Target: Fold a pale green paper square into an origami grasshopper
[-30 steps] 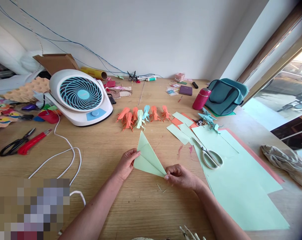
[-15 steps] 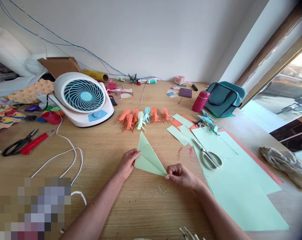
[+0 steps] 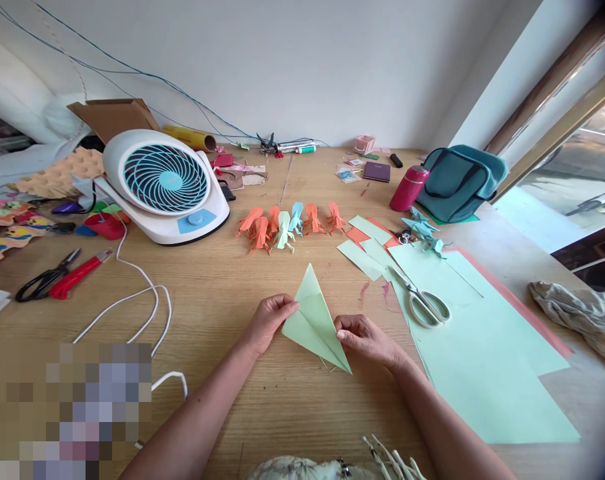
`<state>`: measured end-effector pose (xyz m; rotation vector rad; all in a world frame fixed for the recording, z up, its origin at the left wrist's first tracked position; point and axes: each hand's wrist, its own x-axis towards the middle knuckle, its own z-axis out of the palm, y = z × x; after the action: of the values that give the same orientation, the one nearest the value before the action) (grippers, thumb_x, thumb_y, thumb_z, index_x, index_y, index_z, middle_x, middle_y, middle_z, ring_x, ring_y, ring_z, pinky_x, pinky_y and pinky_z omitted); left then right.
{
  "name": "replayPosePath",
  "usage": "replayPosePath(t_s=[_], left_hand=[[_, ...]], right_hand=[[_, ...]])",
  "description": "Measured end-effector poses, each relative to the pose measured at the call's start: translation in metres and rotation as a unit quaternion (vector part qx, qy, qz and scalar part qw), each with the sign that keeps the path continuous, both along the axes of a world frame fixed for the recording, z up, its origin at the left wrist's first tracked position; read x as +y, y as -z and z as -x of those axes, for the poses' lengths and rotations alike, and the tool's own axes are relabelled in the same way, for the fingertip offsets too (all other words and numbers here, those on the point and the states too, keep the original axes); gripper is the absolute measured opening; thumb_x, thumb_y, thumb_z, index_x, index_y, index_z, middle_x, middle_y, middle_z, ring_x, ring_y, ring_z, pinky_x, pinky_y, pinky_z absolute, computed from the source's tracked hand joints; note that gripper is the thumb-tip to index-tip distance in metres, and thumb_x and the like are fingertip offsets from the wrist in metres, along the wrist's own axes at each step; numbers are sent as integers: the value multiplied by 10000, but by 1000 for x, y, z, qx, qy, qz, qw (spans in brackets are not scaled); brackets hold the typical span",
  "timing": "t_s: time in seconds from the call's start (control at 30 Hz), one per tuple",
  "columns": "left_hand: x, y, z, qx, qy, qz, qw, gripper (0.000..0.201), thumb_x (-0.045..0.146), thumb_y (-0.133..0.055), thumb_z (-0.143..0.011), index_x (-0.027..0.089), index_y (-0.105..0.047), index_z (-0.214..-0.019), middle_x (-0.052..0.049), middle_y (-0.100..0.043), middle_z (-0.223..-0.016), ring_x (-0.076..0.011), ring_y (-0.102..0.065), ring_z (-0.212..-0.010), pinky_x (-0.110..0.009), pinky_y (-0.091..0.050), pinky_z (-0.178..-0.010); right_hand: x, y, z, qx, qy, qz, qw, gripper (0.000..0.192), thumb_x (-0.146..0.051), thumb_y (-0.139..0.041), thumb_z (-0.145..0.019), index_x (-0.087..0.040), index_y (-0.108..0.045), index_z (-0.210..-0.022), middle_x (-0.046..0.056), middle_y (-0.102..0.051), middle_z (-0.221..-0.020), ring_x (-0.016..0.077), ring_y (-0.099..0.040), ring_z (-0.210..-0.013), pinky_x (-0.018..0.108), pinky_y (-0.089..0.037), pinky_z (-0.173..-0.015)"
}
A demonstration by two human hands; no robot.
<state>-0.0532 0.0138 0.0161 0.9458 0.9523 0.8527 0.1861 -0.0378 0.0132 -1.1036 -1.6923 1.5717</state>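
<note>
Wooden table (image 3: 222,293): folded green paper (image 3: 315,320) lies between both hands; left hand (image 3: 269,320) pinches its left corner, right hand (image 3: 365,337) its right edge.

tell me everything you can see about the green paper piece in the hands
The folded green paper is pale mint, thin and matte, creased into a long kite-like shape with a sharp tip pointing away from the person and a second point toward them. A crease runs along its length and layers overlap. It lies nearly flat on the wooden table, angled to the right at its near end. The left hand pinches its left corner; the right hand presses its right edge.
</note>
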Motion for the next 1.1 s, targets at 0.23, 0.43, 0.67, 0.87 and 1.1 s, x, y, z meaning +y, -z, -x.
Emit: replayPosePath(t_s=[0.23, 0.43, 0.67, 0.87, 1.1], left_hand=[[-15, 1, -14, 38, 86, -33, 995, 405, 490, -779, -744, 149, -578, -658, 37, -507, -596, -80, -406, -550, -209, -310, -537], [-14, 6, -14, 49, 115, -32, 992, 408, 489, -830, -680, 140, -619, -704, 16, -575, -668, -107, -483, -611, -222, -378, -580], [-13, 2, -12, 43, 121, -17, 992, 416, 511, -798, -720, 122, -653, -727, 10, -588, -667, -103, -478, -609, -225, -362, -593], [-13, -2, -10, 23, 118, -15, 993, 408, 497, -777, -769, 109, -666, -703, 10, -566, -656, -96, -454, -617, -220, -342, -602], [-9, 6, -8, -44, 72, 37, 996, 408, 497, -800, -750, 143, -604, -700, 29, -534, -649, -83, -446, -593, -205, -354, -581]], right_hand=[[0, 16, 2, -12, 14, 3, 1000, 511, -626, -544, -915, -169, -471, -697, -42, -371, -657, 88, -310, -603, 243, -243, -536], [-1, 16, 2, -14, 7, 1, 1000, 473, -569, -570, -926, -174, -447, -696, -44, -332, -672, 83, -290, -611, 236, -229, -530], [-1, 15, 2, -12, 16, -8, 1000, 512, -567, -548, -940, -196, -343, -653, -57, -282, -636, 70, -245, -574, 238, -198, -504], [-1, 14, 1, -6, 14, -3, 1000, 514, -583, -543, -938, -195, -364, -653, -58, -295, -625, 73, -259, -567, 238, -207, -504], [-1, 5, 1, 18, 43, -18, 999, 549, -605, -442, -978, -179, -482, -634, -21, -478, -615, 106, -429, -590, 255, -350, -594]])
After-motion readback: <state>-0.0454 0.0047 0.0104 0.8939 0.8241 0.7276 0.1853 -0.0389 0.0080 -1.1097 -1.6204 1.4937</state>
